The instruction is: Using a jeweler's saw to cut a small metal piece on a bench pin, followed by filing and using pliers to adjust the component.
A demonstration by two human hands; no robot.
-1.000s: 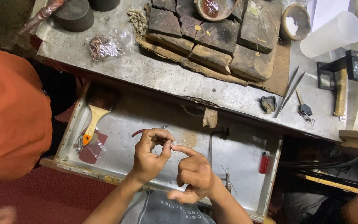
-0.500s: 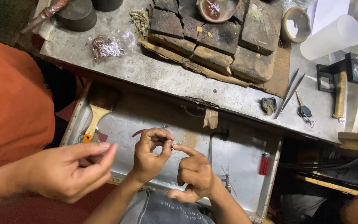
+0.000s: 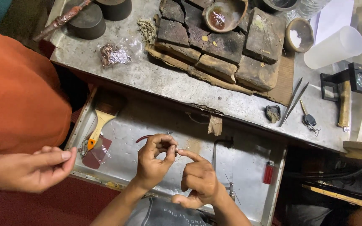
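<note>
Now your left hand (image 3: 153,161) pinches a tiny silvery piece (image 3: 175,147), too small to make out; your right hand's (image 3: 197,181) forefinger touches it.

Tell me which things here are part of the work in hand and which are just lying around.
In hand: left hand and right hand pinch a tiny metal piece, too small to identify.

Lying about: paintbrush, red lighter, tweezers, plastic cup, charred blocks.

Single head view, steep downward look, close range: open grey metal drawer (image 3: 248,167) lower centre of frame, scuffed metal workbench top (image 3: 168,81) across upper half.
</note>
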